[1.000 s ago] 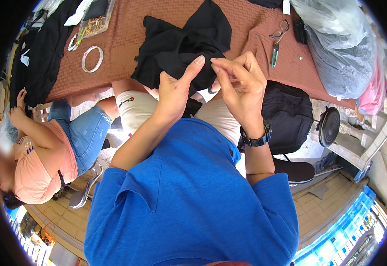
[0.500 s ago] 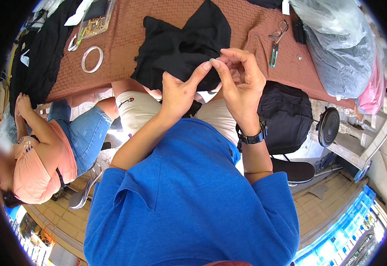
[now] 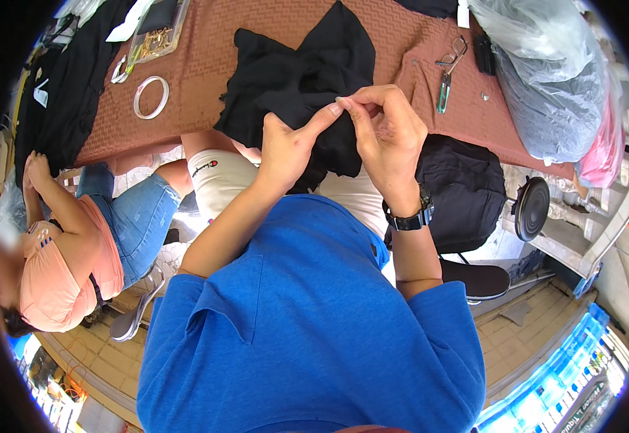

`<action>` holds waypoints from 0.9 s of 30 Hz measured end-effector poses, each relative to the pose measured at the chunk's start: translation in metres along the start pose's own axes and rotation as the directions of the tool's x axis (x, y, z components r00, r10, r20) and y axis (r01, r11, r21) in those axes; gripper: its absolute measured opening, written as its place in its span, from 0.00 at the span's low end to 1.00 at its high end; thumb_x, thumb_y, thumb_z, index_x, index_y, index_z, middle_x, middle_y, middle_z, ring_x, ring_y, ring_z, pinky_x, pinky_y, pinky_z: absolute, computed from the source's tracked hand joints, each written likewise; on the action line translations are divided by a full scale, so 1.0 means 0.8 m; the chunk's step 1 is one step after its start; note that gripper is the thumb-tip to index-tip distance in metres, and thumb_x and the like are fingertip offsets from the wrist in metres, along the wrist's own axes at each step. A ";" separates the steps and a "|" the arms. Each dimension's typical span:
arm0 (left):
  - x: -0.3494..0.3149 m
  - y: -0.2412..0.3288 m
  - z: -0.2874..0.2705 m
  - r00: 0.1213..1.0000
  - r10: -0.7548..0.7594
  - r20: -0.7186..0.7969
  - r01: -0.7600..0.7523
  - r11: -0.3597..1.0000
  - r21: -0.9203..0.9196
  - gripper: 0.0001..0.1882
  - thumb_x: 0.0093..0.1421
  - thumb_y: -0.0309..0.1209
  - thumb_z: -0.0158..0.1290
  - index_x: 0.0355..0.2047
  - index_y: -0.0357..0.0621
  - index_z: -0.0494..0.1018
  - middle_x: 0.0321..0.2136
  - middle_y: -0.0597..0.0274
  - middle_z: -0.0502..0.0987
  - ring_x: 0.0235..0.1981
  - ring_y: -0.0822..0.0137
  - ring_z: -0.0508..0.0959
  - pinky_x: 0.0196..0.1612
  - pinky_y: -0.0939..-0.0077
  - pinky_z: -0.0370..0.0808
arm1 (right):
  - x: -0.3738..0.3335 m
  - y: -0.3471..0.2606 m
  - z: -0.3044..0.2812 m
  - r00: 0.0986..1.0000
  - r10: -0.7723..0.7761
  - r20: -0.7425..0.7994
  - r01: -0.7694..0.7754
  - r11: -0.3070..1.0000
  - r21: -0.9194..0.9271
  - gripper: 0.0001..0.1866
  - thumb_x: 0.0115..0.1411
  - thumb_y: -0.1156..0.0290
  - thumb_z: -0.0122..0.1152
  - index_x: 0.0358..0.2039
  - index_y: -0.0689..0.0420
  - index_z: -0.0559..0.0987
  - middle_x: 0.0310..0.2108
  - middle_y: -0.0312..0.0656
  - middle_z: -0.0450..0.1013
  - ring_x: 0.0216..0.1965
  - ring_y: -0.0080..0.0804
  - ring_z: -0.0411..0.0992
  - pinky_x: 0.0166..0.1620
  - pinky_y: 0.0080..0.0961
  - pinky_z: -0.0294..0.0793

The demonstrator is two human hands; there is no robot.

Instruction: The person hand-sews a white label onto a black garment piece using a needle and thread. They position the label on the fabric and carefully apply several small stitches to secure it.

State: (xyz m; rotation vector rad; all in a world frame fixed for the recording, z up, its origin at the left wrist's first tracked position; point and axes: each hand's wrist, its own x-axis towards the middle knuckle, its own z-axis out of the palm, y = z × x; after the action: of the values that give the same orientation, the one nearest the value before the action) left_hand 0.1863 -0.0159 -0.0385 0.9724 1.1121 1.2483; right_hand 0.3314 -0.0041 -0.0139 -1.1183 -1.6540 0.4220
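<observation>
A piece of black fabric (image 3: 296,83) lies over the near edge of the table and hangs down over my lap. My left hand (image 3: 289,148) is closed on the fabric, its thumb stretched along the top and its fingers hidden beneath. Thumb tip to thumb tip, my right hand (image 3: 390,130) meets it at the cloth's right side. The right thumb and forefinger are pinched together, and whatever is between them is too small to make out. A dark wristwatch (image 3: 412,216) is on my right wrist.
On the brown-covered table (image 3: 199,65) are a roll of tape (image 3: 151,97), a clear box (image 3: 159,32) of small gold-coloured pieces, green-handled snips (image 3: 444,90) and large plastic bags (image 3: 545,79). A person in a peach top (image 3: 76,267) sits at left beside more black cloth (image 3: 69,86). A black bag (image 3: 459,191) stands at right.
My right hand's fingers have curled in more tightly and the hand has dropped slightly. The fabric's right part now hangs lower, below the fingertips. My left hand has barely moved.
</observation>
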 end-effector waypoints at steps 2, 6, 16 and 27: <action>0.000 0.000 -0.001 0.997 -0.071 -0.027 0.068 0.992 -0.109 0.10 0.64 0.30 0.61 0.36 0.33 0.83 0.29 0.67 0.83 0.29 0.81 0.78 0.32 0.83 0.74 | 0.000 0.002 -0.004 0.999 -0.028 0.046 0.030 0.999 -0.036 0.09 0.53 0.84 0.68 0.35 0.61 0.79 0.30 0.42 0.76 0.30 0.35 0.75 0.33 0.29 0.74; 0.004 0.003 -0.011 0.976 -0.219 -0.013 0.202 0.918 -0.340 0.10 0.65 0.30 0.58 0.38 0.32 0.81 0.33 0.63 0.83 0.32 0.75 0.81 0.35 0.80 0.77 | -0.017 0.017 -0.017 0.999 -0.046 -0.003 0.045 0.989 -0.141 0.16 0.54 0.85 0.64 0.44 0.59 0.81 0.37 0.42 0.77 0.38 0.38 0.74 0.41 0.32 0.71; 0.007 0.010 -0.023 0.916 -0.341 0.210 0.399 0.809 -0.431 0.15 0.68 0.29 0.52 0.50 0.31 0.76 0.45 0.55 0.81 0.44 0.67 0.83 0.47 0.73 0.80 | -0.078 0.049 0.018 0.978 -0.207 -0.041 0.179 0.917 -0.358 0.39 0.38 0.80 0.76 0.55 0.50 0.74 0.59 0.48 0.65 0.56 0.46 0.64 0.55 0.40 0.61; -0.012 0.026 -0.095 0.918 -0.286 0.274 0.385 0.809 -0.444 0.18 0.64 0.20 0.48 0.54 0.30 0.66 0.53 0.46 0.75 0.54 0.57 0.78 0.57 0.63 0.77 | -0.019 0.025 0.010 0.987 -0.145 0.066 0.137 0.983 0.120 0.24 0.37 0.90 0.54 0.38 0.60 0.83 0.35 0.43 0.77 0.37 0.41 0.73 0.40 0.32 0.73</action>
State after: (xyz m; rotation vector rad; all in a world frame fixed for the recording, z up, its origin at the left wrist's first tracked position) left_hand 0.1075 -0.0262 -0.0336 0.4660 0.7155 1.0396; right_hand 0.3339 -0.0047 -0.0404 -0.9032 -1.7391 0.4665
